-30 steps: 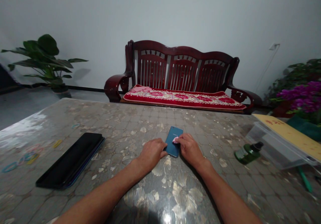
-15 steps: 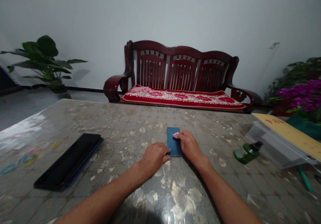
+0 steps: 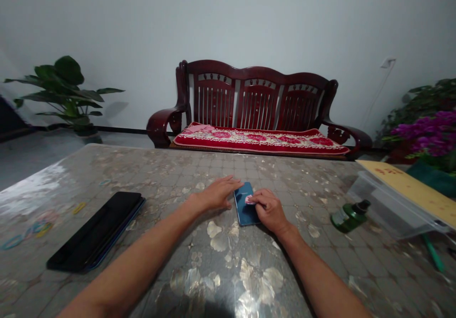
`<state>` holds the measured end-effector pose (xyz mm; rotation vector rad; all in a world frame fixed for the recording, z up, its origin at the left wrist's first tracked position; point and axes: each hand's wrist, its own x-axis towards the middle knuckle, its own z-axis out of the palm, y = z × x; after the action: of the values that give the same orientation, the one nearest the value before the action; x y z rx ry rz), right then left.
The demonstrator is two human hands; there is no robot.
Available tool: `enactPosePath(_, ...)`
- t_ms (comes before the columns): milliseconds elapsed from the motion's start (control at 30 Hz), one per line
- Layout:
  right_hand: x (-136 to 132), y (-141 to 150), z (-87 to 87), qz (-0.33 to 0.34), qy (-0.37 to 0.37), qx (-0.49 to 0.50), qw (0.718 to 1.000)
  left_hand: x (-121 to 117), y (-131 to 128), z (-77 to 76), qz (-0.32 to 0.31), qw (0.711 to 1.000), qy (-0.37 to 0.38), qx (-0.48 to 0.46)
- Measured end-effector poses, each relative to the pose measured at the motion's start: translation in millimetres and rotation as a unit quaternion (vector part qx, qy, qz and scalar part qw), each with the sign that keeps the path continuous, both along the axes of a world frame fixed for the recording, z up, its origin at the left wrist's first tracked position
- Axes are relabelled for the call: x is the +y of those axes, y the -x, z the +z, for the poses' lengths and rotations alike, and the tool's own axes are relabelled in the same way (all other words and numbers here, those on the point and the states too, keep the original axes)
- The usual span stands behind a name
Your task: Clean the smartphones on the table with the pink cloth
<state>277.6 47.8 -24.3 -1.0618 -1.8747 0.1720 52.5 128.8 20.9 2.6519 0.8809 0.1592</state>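
Note:
A blue smartphone (image 3: 245,216) lies back side up on the patterned tabletop, slightly turned. Pinched in the fingers of my right hand (image 3: 270,208) is a small pink cloth (image 3: 248,199), which rests against the phone's back. My left hand (image 3: 218,193) is at the phone's upper left edge, fingers stretched out and apart, the fingertips reaching its far corner; whether they press on it I cannot tell.
To the left lies a stack of dark phones (image 3: 96,230), with coloured rubber bands (image 3: 37,227) beyond it. A green spray bottle (image 3: 349,216) stands at right beside a clear plastic box (image 3: 377,208) topped by a yellow board (image 3: 409,182). A wooden bench (image 3: 256,101) is behind the table (image 3: 171,166).
My left hand has moved from the phone's near left corner up to its far left corner and opened out. The phone has turned slightly. The cloth has shifted a little toward me.

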Motion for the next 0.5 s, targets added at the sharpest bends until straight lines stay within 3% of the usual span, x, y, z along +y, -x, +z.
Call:
enactPosePath(233,2.3,-2.1,-6.8,-0.03,0.009,0.071,0.997,36.3,-40.5,3.8,-0.12,0.983,0.002,0.139)
enactPosePath(333,3.9,-3.7,-9.3,-0.03,0.023,0.085,0.996,42.4,-50.1,5.7,-0.128,0.975,0.006,0.18)
enactPosePath(500,2.8,-5.4,-10.2,-0.027,0.038,0.068,0.997,33.3,-44.9,13.7,-0.101,0.982,-0.022,0.155)
